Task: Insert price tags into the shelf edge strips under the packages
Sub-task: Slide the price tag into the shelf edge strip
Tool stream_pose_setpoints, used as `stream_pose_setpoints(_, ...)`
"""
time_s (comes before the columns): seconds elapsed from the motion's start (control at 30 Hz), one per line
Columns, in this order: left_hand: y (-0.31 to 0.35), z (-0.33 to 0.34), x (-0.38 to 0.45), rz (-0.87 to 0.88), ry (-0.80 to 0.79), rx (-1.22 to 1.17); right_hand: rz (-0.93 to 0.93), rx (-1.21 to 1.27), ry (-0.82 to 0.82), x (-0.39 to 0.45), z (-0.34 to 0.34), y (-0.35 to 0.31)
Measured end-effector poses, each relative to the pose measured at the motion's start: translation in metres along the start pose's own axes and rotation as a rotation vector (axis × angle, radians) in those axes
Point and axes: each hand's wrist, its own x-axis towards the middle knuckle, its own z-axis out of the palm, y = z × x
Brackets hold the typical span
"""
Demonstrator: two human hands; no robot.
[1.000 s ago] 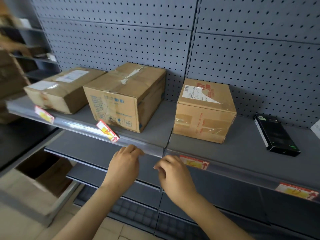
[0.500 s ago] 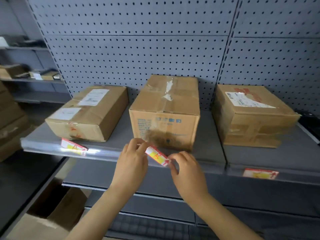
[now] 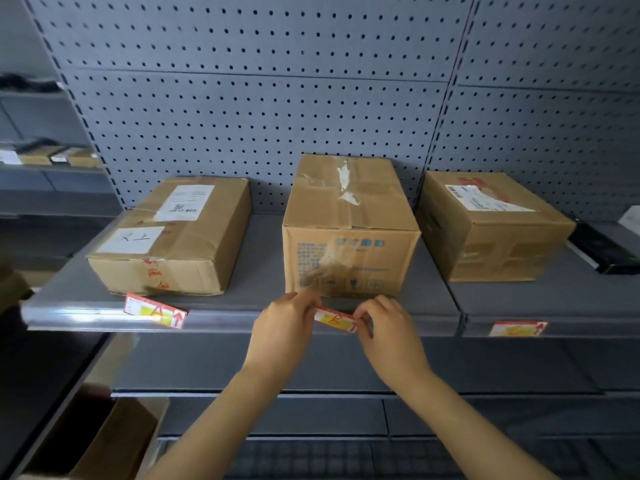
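price tag (image 3: 335,319) spans between your hands, long axis along shelf edge strip (image 3: 221,317) but tilted, right end lower; sits just below middle box (image 3: 349,230); left hand (image 3: 282,336) pinches left end, right hand (image 3: 389,336) pinches right end, fingers curled narrow on it; both equally near; whether lower edge sits in strip, cannot tell; level it, then press in.
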Motion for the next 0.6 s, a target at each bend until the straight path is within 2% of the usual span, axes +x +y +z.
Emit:
stream_pose_setpoints(0.23,-0.004,0.006,-0.005,-0.022,-0.080,0.055,-0.089,-0.107,0.005,0.002,-0.009,0.000)
stream_pose_setpoints(0.6,0.002,0.016,-0.003,0.006,-0.062,0.139,-0.102,-0.115,-0.019,0.004,-0.015,0.008)
